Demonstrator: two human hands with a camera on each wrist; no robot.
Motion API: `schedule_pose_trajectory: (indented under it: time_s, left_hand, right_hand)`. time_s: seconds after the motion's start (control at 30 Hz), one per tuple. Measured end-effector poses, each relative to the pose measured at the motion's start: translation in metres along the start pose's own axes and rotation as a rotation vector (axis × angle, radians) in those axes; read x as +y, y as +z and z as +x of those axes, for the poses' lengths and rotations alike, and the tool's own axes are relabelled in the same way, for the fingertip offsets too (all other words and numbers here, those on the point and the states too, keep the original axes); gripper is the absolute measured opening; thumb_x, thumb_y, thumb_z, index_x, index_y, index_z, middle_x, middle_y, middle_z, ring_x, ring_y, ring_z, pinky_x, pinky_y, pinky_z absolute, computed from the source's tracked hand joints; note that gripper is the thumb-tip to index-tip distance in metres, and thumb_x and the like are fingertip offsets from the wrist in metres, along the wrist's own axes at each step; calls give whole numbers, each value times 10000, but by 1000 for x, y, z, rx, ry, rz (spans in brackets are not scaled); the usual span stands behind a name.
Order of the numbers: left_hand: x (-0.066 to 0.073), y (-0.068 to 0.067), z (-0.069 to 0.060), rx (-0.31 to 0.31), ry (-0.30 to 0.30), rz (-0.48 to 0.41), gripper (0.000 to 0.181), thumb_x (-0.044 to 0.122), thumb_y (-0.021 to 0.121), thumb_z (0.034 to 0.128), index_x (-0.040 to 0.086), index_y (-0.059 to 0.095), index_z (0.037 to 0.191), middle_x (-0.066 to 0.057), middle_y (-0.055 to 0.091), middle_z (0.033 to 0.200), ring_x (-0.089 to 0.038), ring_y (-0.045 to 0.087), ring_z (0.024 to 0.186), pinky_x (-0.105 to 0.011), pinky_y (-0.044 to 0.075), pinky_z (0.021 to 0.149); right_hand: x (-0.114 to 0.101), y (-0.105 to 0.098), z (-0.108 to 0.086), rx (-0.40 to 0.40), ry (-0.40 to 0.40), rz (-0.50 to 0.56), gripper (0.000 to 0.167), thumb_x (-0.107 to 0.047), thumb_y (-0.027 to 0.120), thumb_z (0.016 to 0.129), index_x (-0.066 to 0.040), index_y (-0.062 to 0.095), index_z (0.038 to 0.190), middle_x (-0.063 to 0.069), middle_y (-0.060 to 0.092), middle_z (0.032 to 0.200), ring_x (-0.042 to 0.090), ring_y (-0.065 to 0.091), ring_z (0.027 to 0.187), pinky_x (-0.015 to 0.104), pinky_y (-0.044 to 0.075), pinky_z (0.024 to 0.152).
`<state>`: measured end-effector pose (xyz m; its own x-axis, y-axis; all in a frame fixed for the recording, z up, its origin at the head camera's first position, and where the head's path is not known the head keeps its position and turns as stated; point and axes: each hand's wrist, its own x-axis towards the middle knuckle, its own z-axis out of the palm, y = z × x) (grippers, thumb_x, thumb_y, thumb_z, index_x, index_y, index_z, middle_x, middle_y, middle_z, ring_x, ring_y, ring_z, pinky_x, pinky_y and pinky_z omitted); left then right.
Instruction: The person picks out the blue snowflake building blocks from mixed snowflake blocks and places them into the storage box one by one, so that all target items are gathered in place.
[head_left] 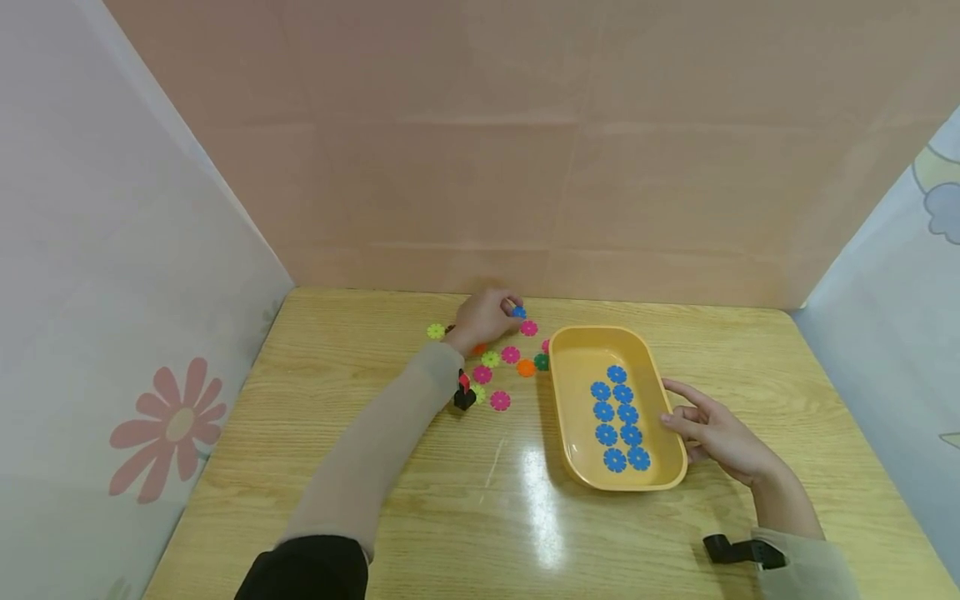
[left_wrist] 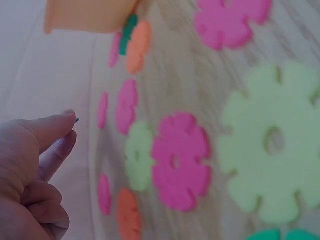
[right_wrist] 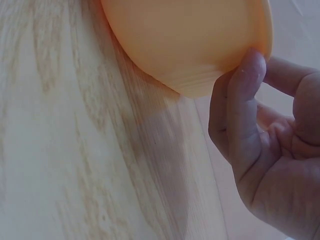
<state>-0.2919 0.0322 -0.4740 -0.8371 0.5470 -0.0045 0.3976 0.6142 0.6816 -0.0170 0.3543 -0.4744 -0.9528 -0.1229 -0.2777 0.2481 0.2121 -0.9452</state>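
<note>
Between thumb and index finger, my left hand [head_left: 482, 318] pinches a blue flower-shaped disc [head_left: 519, 312] near the back of the table. In the left wrist view only a thin edge of that disc shows at the fingertips of the left hand [left_wrist: 37, 170]. On the right, a yellow-orange plastic tray [head_left: 566, 425] lies on the table with several blue flower discs [head_left: 604, 411] inside, set in two rough columns. My right hand [head_left: 720, 435] grips the tray's right rim, thumb on the edge and other fingers outside. The right wrist view shows this grip on the tray [right_wrist: 185, 40] closely.
Loose notched discs lie left of the tray: pink [head_left: 500, 401], yellow-green [head_left: 436, 331], orange [head_left: 526, 367] and dark green [head_left: 542, 362]. Some are partly hidden by the left arm. A peach-coloured backdrop [head_left: 450, 183] rises behind the wooden table [head_left: 442, 517], with pale panels at both sides.
</note>
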Motion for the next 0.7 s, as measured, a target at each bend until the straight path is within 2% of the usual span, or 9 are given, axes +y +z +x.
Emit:
schedule_pose_trajectory:
  time_s: [0.23,0.47,0.57,0.7]
  left_hand:
    - [17,-3,-3,7,107,-118,275,308,812,932,198,736,1173,80,699,962,-112,645,870,-321,521,765]
    - [46,-2,-9,-11,223,-153,291,323,822,920,194,739,1167,95,686,942,-135,666,805,-293,525,657]
    - [59,-2,-12,-38,257,-136,290,324,828,914,214,739,1167,113,685,937,-116,661,823,-283,517,686]
    - [73,-1,-15,-100,272,-103,285,332,827,916,259,730,1174,149,687,936,-59,624,899,-278,484,794]
  right_hand:
    - [-1,1,0,5,0,-7,728,-151,593,1074,-29,153,1641,236,655,1024,341,735,831,485,612,620]
    - [-2,1,-2,1,-3,0,723,-144,586,1077,-24,149,1640,227,660,1024,342,736,834,488,612,619]
    - [-2,1,-2,1,-3,2,722,-142,587,1076,-23,151,1640,227,664,1023,338,737,832,482,612,617]
    - [-1,2,-2,1,-1,-2,726,-147,588,1076,-28,148,1642,234,661,1018,334,734,814,468,611,606]
